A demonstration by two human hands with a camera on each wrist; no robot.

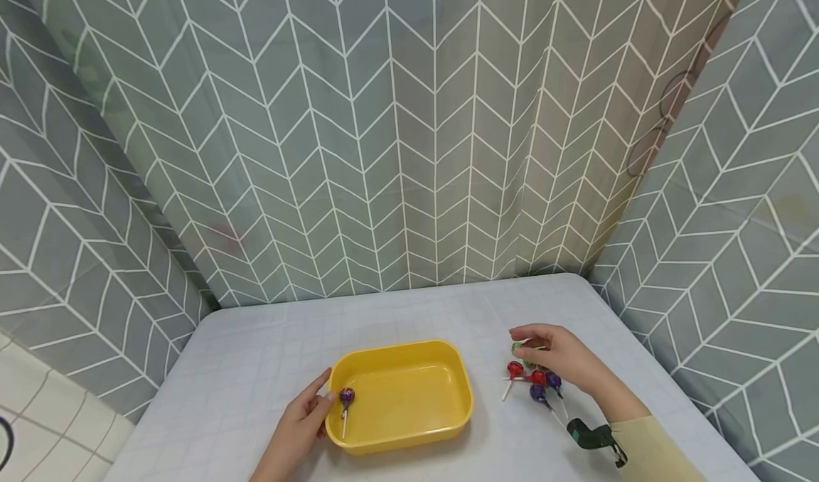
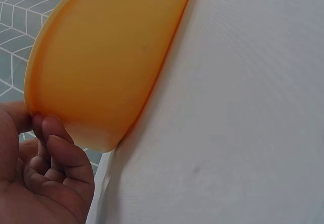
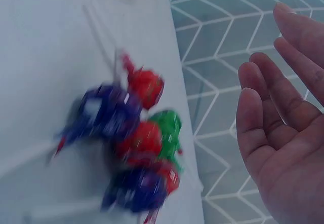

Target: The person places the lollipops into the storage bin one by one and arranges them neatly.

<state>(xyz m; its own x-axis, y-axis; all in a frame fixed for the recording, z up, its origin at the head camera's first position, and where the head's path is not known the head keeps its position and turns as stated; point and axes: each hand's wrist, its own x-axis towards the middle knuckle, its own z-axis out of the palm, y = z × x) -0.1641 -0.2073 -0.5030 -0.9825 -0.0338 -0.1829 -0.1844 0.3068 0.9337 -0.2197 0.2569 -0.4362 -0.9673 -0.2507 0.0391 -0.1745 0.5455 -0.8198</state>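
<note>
Left hand (image 1: 306, 416): low in the head view, left of centre, fingers resting against the left end wall of the yellow tray (image 1: 441, 418); in the left wrist view the fingertips (image 2: 53, 127) touch the tray's outer wall, loosely bent, not wrapped round it.
Right hand (image 1: 559, 356): right of centre in the head view, held over the lollipop pile (image 1: 534, 379); in the right wrist view the palm is spread, fingers straight, grasping nothing.
Yellow tray: lower centre of the head view, standing on the bench (image 1: 256, 368).
Purple lollipop (image 1: 346, 397): inside the tray at its left end, stick pointing toward the near rim.
Lollipop pile: red, purple and green heads bunched together on the bench, just right of the tray, sticks trailing toward the lower right.
Backdrop: grey chevron curtain (image 1: 409, 126) fills the upper frame.
</note>
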